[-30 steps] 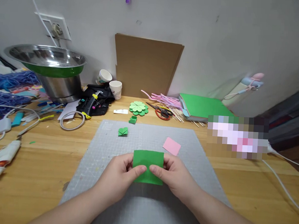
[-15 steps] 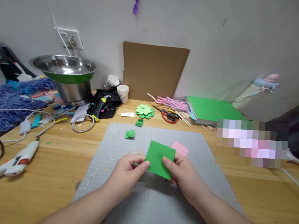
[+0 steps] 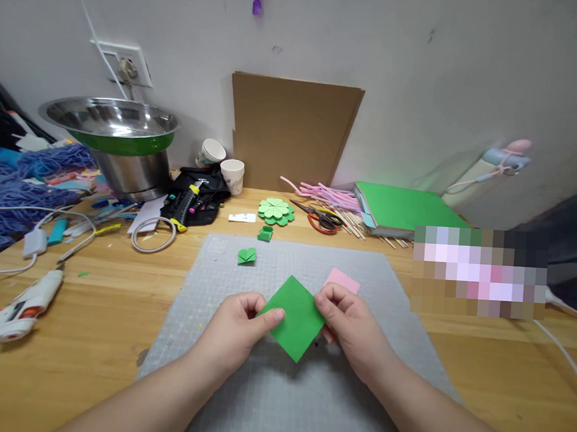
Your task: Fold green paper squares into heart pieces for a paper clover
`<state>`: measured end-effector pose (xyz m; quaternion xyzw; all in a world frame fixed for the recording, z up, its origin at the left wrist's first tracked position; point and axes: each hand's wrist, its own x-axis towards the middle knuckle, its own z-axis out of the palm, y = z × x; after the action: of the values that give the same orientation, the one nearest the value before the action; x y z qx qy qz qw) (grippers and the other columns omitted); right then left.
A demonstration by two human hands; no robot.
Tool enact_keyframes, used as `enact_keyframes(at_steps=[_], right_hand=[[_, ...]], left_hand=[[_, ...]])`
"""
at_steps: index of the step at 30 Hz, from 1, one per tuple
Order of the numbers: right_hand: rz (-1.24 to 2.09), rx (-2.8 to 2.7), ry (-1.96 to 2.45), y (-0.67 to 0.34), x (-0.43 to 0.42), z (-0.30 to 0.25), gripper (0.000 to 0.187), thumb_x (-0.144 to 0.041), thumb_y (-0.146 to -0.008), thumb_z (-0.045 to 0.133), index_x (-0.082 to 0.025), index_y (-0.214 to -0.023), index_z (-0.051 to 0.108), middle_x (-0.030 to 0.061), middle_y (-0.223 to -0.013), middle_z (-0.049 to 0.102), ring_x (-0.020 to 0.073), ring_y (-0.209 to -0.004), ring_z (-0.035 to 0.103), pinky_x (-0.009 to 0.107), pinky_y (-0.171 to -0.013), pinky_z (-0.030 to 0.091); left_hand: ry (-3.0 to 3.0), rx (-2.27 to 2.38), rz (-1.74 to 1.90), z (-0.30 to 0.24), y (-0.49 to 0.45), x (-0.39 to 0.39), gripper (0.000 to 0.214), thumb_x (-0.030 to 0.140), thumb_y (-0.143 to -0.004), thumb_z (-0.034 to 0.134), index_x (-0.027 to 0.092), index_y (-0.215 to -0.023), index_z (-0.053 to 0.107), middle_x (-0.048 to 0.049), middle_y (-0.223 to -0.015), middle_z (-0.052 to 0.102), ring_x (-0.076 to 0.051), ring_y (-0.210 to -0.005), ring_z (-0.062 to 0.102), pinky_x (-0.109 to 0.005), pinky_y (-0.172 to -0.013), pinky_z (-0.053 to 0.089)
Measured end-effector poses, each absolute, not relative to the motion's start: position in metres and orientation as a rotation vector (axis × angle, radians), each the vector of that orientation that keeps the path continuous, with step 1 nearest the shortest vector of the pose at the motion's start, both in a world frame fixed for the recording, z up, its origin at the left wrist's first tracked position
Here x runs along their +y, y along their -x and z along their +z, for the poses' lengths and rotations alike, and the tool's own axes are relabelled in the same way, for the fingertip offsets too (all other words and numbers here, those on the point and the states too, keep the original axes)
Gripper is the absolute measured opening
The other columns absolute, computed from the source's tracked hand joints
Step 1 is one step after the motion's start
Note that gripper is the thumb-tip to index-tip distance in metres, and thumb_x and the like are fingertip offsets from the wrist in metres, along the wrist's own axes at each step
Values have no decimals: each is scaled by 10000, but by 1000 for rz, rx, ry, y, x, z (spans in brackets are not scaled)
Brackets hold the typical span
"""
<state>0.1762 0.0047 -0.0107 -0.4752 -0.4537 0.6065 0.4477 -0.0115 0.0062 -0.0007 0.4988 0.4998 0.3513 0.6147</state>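
Note:
Both of my hands hold a green square of paper [image 3: 295, 317] just above the grey cutting mat [image 3: 258, 396], turned so it sits like a diamond. My left hand [image 3: 237, 327] pinches its left corner with thumb and fingers. My right hand [image 3: 348, 324] pinches its right corner. A small pink paper [image 3: 344, 279] lies on the mat right behind my right hand. A folded green paper heart [image 3: 247, 256] lies farther back on the mat.
A white glue gun [image 3: 16, 307] and cables lie at the left. A steel bowl [image 3: 111, 117] sits on a pot at the back left, with paper cups [image 3: 233, 173], a green paper clover [image 3: 275, 210], scissors [image 3: 320, 219], pink pipe cleaners and a green paper stack [image 3: 401, 210] along the back.
The green paper has been turned clockwise from square-on to a diamond position between my hands. The view has shifted slightly.

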Motion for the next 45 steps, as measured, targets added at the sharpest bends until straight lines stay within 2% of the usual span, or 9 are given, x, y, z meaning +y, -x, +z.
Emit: enact_keyframes(at_steps=[6, 9, 12, 17, 22, 31, 38, 41, 45], right_hand=[[1517, -1247, 1174, -174, 3, -9, 435, -580, -820, 540, -199, -648, 422, -90, -493, 355, 58, -388, 320, 189, -374, 241], [1558, -1174, 1162, -174, 4, -11, 424, -563, -824, 551, -195, -652, 430, -89, -500, 355, 55, -391, 313, 181, -363, 247], [1648, -1021, 1105, -175, 7, -13, 406, -530, -837, 559, -184, -654, 453, -88, -493, 354, 47, -384, 303, 166, -354, 245], [1757, -801, 1038, -175, 7, -12, 312, -454, -827, 612, -170, -713, 556, -38, -529, 524, 86, -415, 461, 193, -397, 381], [1900, -679, 878, -176, 3, -5, 207, -358, -841, 617, -184, -949, 645, 25, -787, 685, 121, -590, 614, 217, -514, 494], [1861, -870, 882, -171, -5, -3, 326, -295, -815, 651, -191, -1112, 566, 70, -916, 712, 188, -786, 702, 288, -640, 565], [1919, -960, 864, -167, -12, -2, 206, -334, -825, 624, -172, -937, 563, 51, -844, 699, 200, -751, 709, 330, -691, 543], [1954, -968, 731, -165, -15, -3, 387, -499, -845, 563, -164, -1037, 547, 81, -913, 676, 213, -813, 691, 338, -671, 541], [1856, -1038, 815, -162, -15, -6, 426, -419, -761, 713, -176, -1051, 516, 21, -841, 638, 134, -693, 651, 217, -521, 498]], left_hand=[[-1099, 1134, 772, 1, 12, 5, 498, 605, -725, 595, 188, -540, 395, 63, -481, 366, -79, -464, 297, -224, -475, 216], [-992, 1058, 861, 4, 11, 5, 363, 523, -836, 472, 170, -852, 554, 8, -628, 536, -119, -514, 458, -232, -476, 309], [-1045, 967, 986, 7, 12, 4, 332, 249, -784, 564, 227, -1113, 525, -24, -882, 624, -134, -643, 560, -235, -527, 391], [-1784, 999, 1031, 10, 20, 1, 161, 135, -802, 576, 232, -887, 673, -40, -933, 656, -183, -890, 591, -299, -760, 448], [-2260, 989, 998, 8, 24, -1, 181, 180, -829, 596, 259, -947, 708, -36, -765, 587, -167, -738, 545, -287, -645, 425], [-1414, 1123, 1168, 9, 13, 2, 77, 289, -715, 729, 216, -723, 708, -83, -1194, 489, -252, -1126, 473, -322, -779, 485], [-1117, 1042, 1081, 11, 13, 2, 203, 312, -707, 730, 165, -666, 594, -2, -761, 603, -127, -687, 559, -247, -653, 458], [-1204, 1097, 1080, 8, 13, -1, 206, 309, -740, 700, 173, -696, 551, 25, -689, 559, -115, -655, 519, -225, -611, 419], [-1410, 1197, 1092, 3, 11, -7, 266, 280, -735, 687, 188, -639, 456, 47, -635, 468, -114, -635, 457, -231, -593, 374]])
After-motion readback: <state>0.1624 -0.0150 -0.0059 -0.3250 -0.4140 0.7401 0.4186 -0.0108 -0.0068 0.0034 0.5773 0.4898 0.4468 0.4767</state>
